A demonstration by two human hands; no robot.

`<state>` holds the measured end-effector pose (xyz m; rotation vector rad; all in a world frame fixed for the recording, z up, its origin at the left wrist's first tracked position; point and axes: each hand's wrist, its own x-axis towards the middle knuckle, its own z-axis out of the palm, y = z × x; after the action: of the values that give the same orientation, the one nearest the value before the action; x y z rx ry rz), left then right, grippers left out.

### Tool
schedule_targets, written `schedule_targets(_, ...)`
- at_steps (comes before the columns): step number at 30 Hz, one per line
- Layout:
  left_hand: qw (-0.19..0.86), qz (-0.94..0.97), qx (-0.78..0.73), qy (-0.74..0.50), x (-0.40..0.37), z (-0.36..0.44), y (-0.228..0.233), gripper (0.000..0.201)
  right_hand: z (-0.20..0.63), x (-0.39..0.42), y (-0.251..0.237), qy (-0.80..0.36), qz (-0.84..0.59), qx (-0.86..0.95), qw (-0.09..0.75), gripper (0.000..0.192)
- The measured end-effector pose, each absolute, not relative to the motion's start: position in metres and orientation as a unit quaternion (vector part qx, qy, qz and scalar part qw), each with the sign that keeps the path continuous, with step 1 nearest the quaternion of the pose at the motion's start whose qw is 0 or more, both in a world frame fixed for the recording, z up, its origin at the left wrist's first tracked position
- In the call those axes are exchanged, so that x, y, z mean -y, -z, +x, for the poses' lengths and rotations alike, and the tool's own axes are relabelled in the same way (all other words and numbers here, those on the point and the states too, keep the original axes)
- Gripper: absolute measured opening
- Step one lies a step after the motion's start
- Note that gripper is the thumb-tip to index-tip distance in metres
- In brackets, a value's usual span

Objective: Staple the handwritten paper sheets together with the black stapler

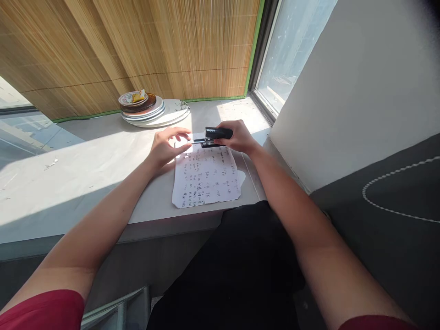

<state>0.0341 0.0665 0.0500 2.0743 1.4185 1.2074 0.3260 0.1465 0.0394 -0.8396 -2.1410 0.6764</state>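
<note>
Your right hand [239,137] is wrapped over the black stapler [217,135], fingers curled round its body, so most of the far side of the stapler is lost behind your knuckles. The stapler sits at the top edge of the paper sheets [206,176], its metal nose pointing left toward your other hand. Whether the nose is actually biting the paper I can't tell: glare washes out that corner.

Your left hand [167,147] is loosely open, fingers stretched right, fingertips [184,136] just at the stapler's nose and the top left corner of the sheets. It grips nothing that I can make out; the palm rests low on the ledge [85,165], and bright sun blurs where finger ends and paper begins.

The sheets lie flat near the ledge's front edge, covered in dark handwriting too small to read. A second sheet peeks out at the right and lower edges.

Further back, a stack of plates [144,110] stands against the bamboo blind [154,46], with something yellow on top that's hard to identify. Your lap hides the floor below.
</note>
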Motion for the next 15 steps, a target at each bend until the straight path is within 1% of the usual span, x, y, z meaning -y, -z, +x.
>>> schedule_targets(5,0.16,0.726,-0.51,-0.434,-0.066,0.033,-0.05,0.037,0.33,-0.148,-0.04,-0.268,-0.325,0.828,0.369,0.037)
schedule_targets(9,0.18,0.718,-0.502,-0.448,-0.064,0.036,-0.053,0.036,0.333,-0.147,-0.044,-0.28,-0.313,0.829,0.368,0.038)
schedule_targets(15,0.209,0.75,-0.465,-0.421,-0.06,0.052,-0.053,0.038,0.311,-0.134,-0.047,-0.298,-0.241,0.874,0.299,0.038)
